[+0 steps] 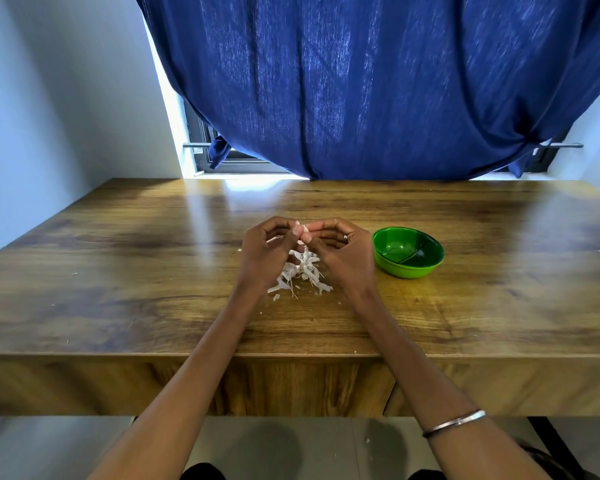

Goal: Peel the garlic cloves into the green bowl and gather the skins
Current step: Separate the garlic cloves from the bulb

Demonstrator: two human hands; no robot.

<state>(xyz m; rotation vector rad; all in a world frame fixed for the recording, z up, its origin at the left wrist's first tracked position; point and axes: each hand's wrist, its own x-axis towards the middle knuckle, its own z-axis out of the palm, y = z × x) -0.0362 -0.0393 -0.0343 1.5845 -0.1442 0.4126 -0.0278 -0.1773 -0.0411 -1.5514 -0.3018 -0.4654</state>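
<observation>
**Clove pinched over the skins**

Both hands meet above the table (pixel 118 271). The left hand (pixel 267 251) and right hand (pixel 340 251) each pinch 1 clove (pixel 302 229) at the fingertips, likely so loosened peel drops onto the skins (pixel 300 271) piled directly beneath. The bowl (pixel 408 251) sits just right, within easy reach; its contents are unclear.

One green bowl (pixel 408 252), two hands (pixel 305 251).
</observation>
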